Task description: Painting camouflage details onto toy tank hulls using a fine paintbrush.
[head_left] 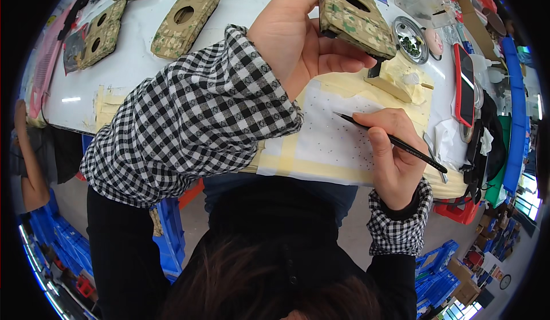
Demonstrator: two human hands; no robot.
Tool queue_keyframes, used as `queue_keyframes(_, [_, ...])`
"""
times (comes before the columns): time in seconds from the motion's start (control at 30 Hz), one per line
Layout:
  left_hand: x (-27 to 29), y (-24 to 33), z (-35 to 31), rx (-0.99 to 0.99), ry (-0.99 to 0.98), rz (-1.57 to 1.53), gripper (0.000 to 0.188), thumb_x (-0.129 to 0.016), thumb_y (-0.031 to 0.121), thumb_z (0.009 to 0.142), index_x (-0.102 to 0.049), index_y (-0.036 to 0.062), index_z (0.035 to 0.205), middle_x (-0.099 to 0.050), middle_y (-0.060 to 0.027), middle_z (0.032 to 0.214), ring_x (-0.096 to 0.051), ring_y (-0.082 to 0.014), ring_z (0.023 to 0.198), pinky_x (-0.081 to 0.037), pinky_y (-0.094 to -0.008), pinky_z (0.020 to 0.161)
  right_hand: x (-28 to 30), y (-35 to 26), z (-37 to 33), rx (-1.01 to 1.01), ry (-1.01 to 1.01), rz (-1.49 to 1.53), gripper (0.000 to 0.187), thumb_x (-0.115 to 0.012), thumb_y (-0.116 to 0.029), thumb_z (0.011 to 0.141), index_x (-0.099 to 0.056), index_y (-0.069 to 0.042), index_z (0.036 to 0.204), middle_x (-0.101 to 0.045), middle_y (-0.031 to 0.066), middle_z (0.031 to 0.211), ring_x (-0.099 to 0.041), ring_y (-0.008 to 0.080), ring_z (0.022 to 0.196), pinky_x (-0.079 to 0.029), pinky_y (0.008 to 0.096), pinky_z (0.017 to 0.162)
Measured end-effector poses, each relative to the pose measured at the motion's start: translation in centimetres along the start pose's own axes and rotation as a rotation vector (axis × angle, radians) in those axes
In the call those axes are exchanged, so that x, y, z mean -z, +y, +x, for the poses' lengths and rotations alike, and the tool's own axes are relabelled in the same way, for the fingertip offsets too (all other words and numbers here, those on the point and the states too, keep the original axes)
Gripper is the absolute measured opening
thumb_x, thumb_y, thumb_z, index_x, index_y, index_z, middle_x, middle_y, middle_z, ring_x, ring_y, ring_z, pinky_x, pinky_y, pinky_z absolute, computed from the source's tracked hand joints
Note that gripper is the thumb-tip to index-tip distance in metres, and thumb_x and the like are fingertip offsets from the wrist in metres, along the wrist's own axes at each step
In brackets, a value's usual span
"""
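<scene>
A camouflage-painted model vehicle hull (pixel 358 19) with a large round hole is tilted up in my left hand (pixel 298 34), fingers beneath it and thumb along its far end. Lower right, my right hand (pixel 398 148) pinches slim black tweezers (pixel 401 143). Their pointed tip is over a white sheet (pixel 321 142) scattered with tiny dark specks, apart from the hull. Whether the tip holds anything is too small to tell. Just below the hull is a yellow, tape-wrapped block (pixel 395 82) with a small translucent cup (pixel 411 78) on it.
More camouflage hulls (pixel 186 19) lie at the table's far left. To the right are a round metal dish (pixel 409 39) with small dark green parts, a red-edged phone (pixel 464 85) and a slim metal tool (pixel 432 151). Another person's arm (pixel 28 165) shows at the left edge.
</scene>
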State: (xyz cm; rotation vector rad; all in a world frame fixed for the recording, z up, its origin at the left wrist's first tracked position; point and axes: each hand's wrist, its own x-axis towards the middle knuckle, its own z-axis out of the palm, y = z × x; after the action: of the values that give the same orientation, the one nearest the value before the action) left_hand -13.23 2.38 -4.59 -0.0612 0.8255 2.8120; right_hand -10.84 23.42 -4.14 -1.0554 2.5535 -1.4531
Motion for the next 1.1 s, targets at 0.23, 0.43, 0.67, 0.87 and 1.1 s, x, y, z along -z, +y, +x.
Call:
queue_keyframes(0.23, [0.4,-0.1,0.1,-0.008,-0.043,0.000,0.042,-0.041,0.037,0.094,-0.052,-0.0007,0.110,-0.065,-0.0124,0.091,-0.066,-0.0182,0.074,-0.058,-0.0273,0.057,0.0,0.1,0.0,0.005,-0.002,0.001,0.010,-0.062,-0.007,0.083,-0.066,0.002,0.086,-0.065,0.0094,0.080,-0.057,0.0214,0.073,-0.044,0.0295,0.069])
queue_keyframes(0.43, [0.5,-0.1,0.2,-0.018,-0.047,0.015,0.042,-0.041,0.037,0.094,-0.053,-0.0003,0.109,-0.065,-0.0123,0.091,-0.066,-0.0183,0.074,-0.058,-0.0274,0.057,-0.2,0.2,0.0,0.004,0.009,0.016,0.010,-0.062,-0.007,0.083,-0.065,0.002,0.086,-0.066,0.0093,0.080,-0.057,0.0217,0.073,-0.044,0.0296,0.070])
queue_keyframes(0.67, [0.0,-0.1,0.0,0.006,0.006,-0.017,0.041,-0.041,0.037,0.094,-0.053,-0.0002,0.109,-0.066,-0.0120,0.090,-0.066,-0.0182,0.073,-0.058,-0.0274,0.056,-0.1,0.4,-0.1,-0.013,0.036,0.037,0.010,-0.061,-0.005,0.083,-0.065,0.003,0.086,-0.066,0.0097,0.080,-0.057,0.0213,0.073,-0.044,0.0296,0.069])
queue_keyframes(0.87, [-0.4,0.4,-0.3,0.055,-0.025,-0.061,0.040,-0.043,0.036,0.093,-0.053,0.0002,0.107,-0.065,-0.0120,0.089,-0.066,-0.0186,0.072,-0.057,-0.0283,0.057,0.2,0.2,-0.2,-0.033,0.034,0.051,0.012,-0.058,-0.006,0.085,-0.066,0.003,0.088,-0.065,0.0103,0.081,-0.057,0.0195,0.075,-0.044,0.0290,0.070])
queue_keyframes(1.1, [-0.9,0.1,-0.5,0.002,0.038,0.198,0.049,-0.045,0.044,0.090,-0.054,-0.0009,0.108,-0.064,-0.0173,0.084,-0.065,-0.0211,0.064,-0.056,-0.0255,0.057,2.3,-0.4,-0.3,0.085,0.212,0.118,0.022,-0.056,-0.015,0.088,-0.065,0.004,0.089,-0.065,0.0119,0.084,-0.057,0.0207,0.078,-0.043,0.0298,0.072])
